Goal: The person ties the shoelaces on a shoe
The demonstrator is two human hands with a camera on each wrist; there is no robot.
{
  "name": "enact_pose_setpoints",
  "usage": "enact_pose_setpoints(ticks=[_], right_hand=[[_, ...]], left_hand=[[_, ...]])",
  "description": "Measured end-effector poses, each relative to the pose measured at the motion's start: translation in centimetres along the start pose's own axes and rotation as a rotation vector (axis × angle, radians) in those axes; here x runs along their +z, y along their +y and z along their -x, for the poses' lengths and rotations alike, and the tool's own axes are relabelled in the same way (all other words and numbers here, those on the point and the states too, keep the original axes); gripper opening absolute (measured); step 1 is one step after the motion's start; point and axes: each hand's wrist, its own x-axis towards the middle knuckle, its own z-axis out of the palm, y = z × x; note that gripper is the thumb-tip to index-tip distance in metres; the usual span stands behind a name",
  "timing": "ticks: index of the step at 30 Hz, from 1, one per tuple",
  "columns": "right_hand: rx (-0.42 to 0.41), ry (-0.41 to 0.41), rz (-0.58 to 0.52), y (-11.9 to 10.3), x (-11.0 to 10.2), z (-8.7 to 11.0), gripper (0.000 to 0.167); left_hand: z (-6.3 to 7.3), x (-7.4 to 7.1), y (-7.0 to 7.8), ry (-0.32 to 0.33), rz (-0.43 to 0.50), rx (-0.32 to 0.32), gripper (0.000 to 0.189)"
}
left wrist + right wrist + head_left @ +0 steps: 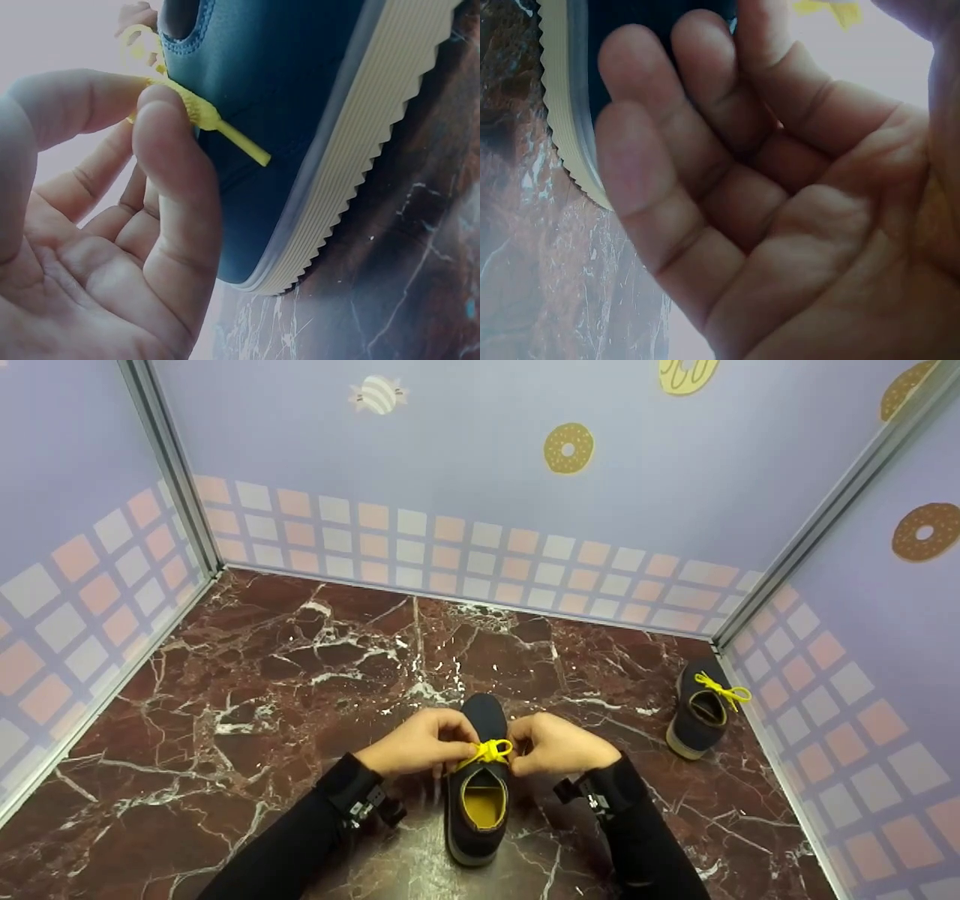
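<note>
A dark shoe (477, 825) with a yellow lining stands on the floor, its toe pointing away from me. Across its front sits a yellow shoelace (493, 751), tied in a bow. My left hand (420, 744) pinches the left part of the lace between thumb and forefinger; in the left wrist view a narrow lace end (244, 142) sticks out past the thumb. On the shoe's other side, my right hand (559, 744) holds the right loop at its fingertips. The right wrist view shows its other fingers (634, 157) curled, while the thumb and forefinger tips lie outside the frame.
A second dark shoe (694, 727) with a yellow bow stands at the right, near the wall panel (847, 682). Lilac panels with printed sweets surround the marbled brown floor (337, 660) on three sides. White specks lie scattered beyond the nearer shoe.
</note>
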Motion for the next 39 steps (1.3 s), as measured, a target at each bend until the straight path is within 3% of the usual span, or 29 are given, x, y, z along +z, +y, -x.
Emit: enact_pose_setpoints(ticks=[14,23,39], right_hand=[[0.018,0.007,0.05,-0.01,0.12,0.01,0.017],[0.025,0.003,0.036,-0.05,0.09,0.12,0.016],[0.041,-0.032,0.021,0.06,-0.35,0.46,0.012]], left_hand=[[-0.02,0.41,0.1,0.032,0.013,0.028,0.011],[-0.03,0.33,0.03,0.008,0.004,0.042,0.02],[-0.01,0.42,0.05,0.026,-0.022,0.036,0.015]])
